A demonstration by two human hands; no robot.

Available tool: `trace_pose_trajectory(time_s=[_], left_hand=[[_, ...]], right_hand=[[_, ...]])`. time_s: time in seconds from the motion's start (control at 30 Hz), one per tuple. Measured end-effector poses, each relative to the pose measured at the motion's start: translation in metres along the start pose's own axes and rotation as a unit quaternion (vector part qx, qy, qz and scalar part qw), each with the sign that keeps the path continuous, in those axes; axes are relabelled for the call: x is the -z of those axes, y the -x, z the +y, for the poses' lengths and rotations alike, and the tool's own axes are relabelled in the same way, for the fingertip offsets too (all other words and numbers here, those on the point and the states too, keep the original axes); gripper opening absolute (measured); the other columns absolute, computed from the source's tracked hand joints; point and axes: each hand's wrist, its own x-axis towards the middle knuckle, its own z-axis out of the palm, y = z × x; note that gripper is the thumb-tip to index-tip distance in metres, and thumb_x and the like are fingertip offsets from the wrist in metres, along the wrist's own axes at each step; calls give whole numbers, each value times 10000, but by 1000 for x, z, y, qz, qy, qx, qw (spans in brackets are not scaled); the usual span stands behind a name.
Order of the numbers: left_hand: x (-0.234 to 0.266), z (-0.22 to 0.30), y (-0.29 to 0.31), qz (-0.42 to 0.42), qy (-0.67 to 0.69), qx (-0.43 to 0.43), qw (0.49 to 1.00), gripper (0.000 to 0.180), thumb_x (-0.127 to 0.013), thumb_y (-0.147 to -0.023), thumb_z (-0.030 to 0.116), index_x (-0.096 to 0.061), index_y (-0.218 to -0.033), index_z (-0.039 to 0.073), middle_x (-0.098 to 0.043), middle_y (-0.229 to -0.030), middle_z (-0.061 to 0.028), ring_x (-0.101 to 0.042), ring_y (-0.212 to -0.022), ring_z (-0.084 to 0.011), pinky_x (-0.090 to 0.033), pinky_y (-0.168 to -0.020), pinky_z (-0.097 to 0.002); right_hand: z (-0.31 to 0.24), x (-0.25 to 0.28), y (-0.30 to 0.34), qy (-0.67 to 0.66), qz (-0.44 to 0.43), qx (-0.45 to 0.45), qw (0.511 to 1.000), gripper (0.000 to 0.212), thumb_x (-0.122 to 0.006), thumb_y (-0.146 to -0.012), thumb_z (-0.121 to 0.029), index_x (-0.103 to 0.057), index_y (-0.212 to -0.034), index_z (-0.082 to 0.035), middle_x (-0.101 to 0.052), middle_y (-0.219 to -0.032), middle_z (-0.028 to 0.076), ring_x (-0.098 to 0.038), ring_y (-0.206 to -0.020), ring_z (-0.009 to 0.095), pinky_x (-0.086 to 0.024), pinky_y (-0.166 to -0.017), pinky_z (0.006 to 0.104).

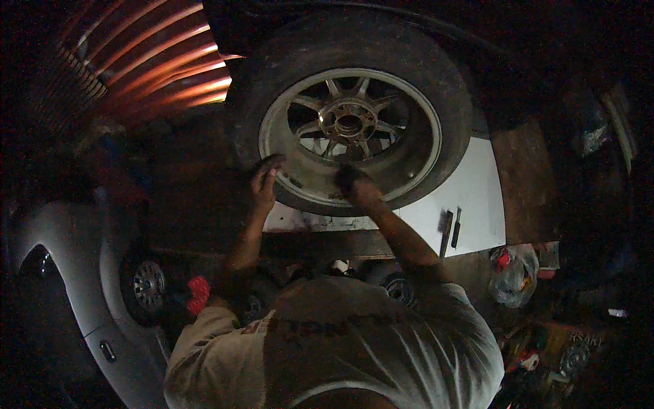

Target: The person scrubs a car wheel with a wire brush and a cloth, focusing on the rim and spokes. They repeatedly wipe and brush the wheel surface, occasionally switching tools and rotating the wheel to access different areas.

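Note:
A large car wheel (351, 109), a dusty tyre on a light alloy rim with thin spokes and a rusty hub (349, 124), stands upright in front of me. My left hand (264, 180) grips the tyre's lower left edge with fingers curled over it. My right hand (355, 185) presses against the lower inside of the rim, fingers closed around something dark that I cannot make out. Both forearms reach up from my light T-shirt.
Behind the wheel sits a white cabinet (470, 204) with two dark handles. A grey car body (61, 245) with a small wheel (148, 285) is at the left. Plastic bags (514, 273) and clutter lie at the right. A lit corrugated sheet (163, 61) hangs upper left.

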Motion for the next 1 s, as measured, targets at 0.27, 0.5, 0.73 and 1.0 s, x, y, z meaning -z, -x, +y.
trace_pose_trajectory(time_s=[0.27,0.5,0.73,1.0], left_hand=[[2,-12,13,71,-22,41,996,265,-506,-969,135,-613,-1175,8,-649,-1130,-83,-596,-1033,-180,-454,-932,-326],[4,4,15,75,-79,23,994,302,-561,-952,203,-611,-1185,16,-657,-1120,-97,-601,-1035,-181,-456,-925,-332],[2,3,7,96,-78,43,991,295,-579,-939,192,-609,-1184,29,-650,-1056,-78,-588,-998,-178,-441,-925,-320],[12,-5,-9,102,-85,72,989,242,-613,-908,166,-607,-1102,20,-647,-1043,-89,-585,-1005,-184,-446,-906,-334]], right_hand=[[23,20,25,95,-101,-77,987,448,-565,-835,-155,-528,-1262,-24,-630,-1128,210,-614,-1021,388,-501,-891,458],[75,4,18,-32,-146,19,989,407,-522,-850,-84,-546,-1253,-29,-655,-1044,216,-639,-959,376,-508,-874,444],[9,-60,-11,-289,10,-57,956,372,-537,-886,-160,-567,-1249,-86,-601,-1171,221,-581,-1072,400,-473,-898,445],[-46,-57,-75,-69,108,-52,990,348,-573,-848,-245,-625,-1142,-65,-629,-1109,199,-606,-990,390,-487,-885,487]])
